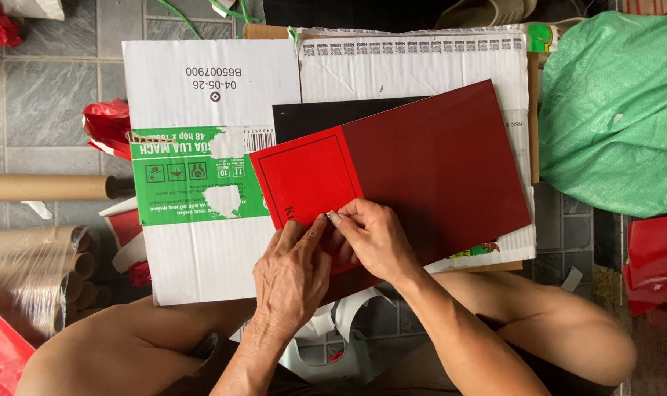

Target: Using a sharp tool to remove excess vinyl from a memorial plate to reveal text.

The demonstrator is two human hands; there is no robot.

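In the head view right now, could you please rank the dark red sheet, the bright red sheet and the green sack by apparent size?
1. Dark red sheet
2. Green sack, cut off by the frame, so unsure
3. Bright red sheet

Bare forearms, no sleeves; left hand [291, 275], right hand [375, 238] without gloves or rings.

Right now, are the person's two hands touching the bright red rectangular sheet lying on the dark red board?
Touching. The head view shows the left hand and right hand pressing fingertips on the bright red sheet at its lower edge, no gap visible, atop the dark red board.
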